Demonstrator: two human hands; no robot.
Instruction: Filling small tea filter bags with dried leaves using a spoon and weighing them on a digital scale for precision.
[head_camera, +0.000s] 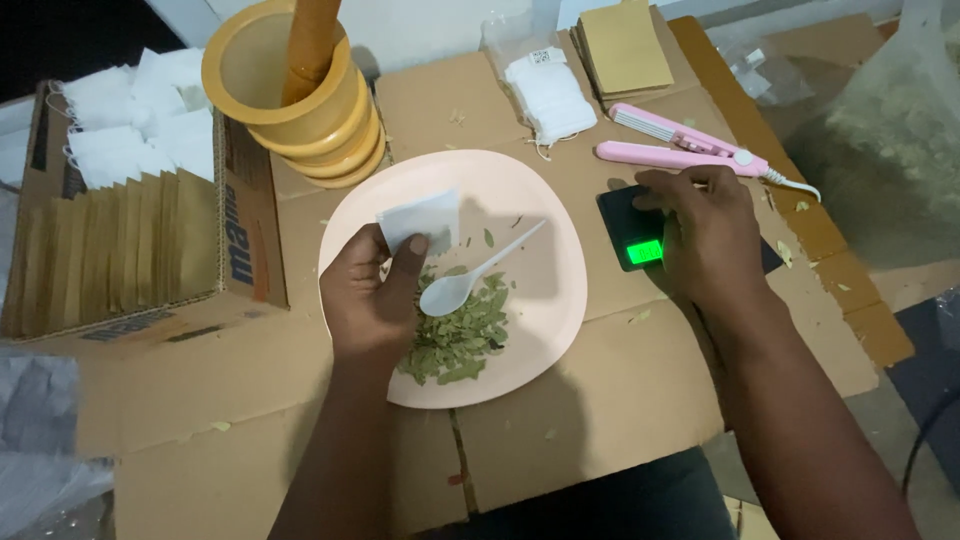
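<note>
My left hand (375, 295) holds a small white tea bag (420, 220) over a pale pink plate (545, 300). A heap of dried green leaves (460, 335) lies on the plate, and a white plastic spoon (470, 275) rests on it with its bowl beside my thumb. My right hand (705, 235) lies palm down on a small black digital scale (630, 225) with a lit green display (645, 250), fingers spread on its platform. It holds nothing.
A yellow mortar with a wooden pestle (300, 90) stands behind the plate. At left, a cardboard box (130, 250) holds brown envelopes and white bags. A pink heat sealer (690, 150), a packet of white bags (550, 95), brown envelopes (625, 45) and a large leaf-filled plastic bag (890, 150) sit at right.
</note>
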